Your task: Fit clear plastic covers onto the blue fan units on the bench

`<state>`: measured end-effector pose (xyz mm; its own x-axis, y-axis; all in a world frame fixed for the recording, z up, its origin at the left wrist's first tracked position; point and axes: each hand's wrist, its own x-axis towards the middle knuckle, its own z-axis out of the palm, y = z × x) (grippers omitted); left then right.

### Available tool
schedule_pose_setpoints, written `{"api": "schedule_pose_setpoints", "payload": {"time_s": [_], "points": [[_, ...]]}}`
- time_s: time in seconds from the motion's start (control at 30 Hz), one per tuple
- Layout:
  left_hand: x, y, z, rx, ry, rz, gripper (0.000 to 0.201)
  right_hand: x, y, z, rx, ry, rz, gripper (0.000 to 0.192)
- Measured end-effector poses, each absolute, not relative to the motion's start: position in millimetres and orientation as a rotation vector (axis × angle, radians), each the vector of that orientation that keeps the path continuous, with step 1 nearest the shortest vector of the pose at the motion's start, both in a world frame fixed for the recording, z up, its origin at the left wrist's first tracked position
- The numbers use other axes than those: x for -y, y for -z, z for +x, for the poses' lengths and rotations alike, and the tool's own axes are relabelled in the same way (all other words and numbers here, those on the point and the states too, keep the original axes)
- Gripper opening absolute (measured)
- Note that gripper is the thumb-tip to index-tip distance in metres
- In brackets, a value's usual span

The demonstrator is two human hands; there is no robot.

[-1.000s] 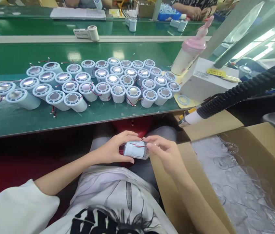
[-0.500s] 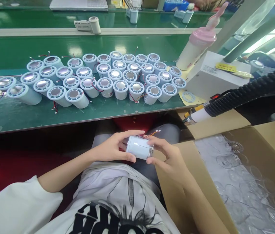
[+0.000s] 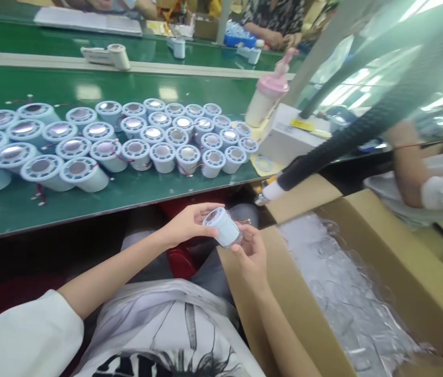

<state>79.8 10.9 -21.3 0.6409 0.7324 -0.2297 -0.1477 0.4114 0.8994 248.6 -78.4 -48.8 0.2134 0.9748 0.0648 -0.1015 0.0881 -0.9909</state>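
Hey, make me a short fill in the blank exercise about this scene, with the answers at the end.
1. The left hand and right hand hold a cylinder coloured light ____.
2. The pump bottle has a ____ top.
3. The cardboard box containing clear plastic pieces stands on the person's ____ side.
4. The work surface under the many other cylinders is coloured ____.

Missing words: blue; pink; right; green.

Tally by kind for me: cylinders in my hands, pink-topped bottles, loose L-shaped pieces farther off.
Light-blue plastic cylinder, held: 1
White plastic bottle with pink top: 1
Off-white L-shaped piece: 1
Light-blue L-shaped pieces: 2
Total: 5
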Motion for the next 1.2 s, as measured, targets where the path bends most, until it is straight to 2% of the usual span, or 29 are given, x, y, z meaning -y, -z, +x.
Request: {"api": "schedule_pose_setpoints", "payload": {"time_s": [0.13, 0.27, 0.63, 0.83, 1.0, 1.2], "points": [[-44, 31, 135, -0.618, -0.546, 0.986, 0.063, 70, 71, 265, 0.883, -0.822, -1.246, 0.05], [-61, 29, 158, -0.579, -0.507, 1.019, 0.059, 57, 79, 276, 0.831, -0.776, -1.24, 0.052], [-61, 14, 129, -0.672, -0.518, 1.124, 0.06, 49, 66, 275, 0.918, -0.912, -1.139, 0.048], [-41, 0, 105, -0.488, -0.431, 1.567, 0.05, 70, 42, 282, 1.015, -0.975, -1.159, 0.034], [-25, -8, 96, -0.441, -0.572, 1.893, 0.046, 85, 30, 284, 1.151, -0.926, -1.179, 0.026], [-19, -11, 90, -0.468, -0.681, 2.04, 0.041, 91, 29, 288, 1.256, -0.858, -1.135, 0.029]]}}
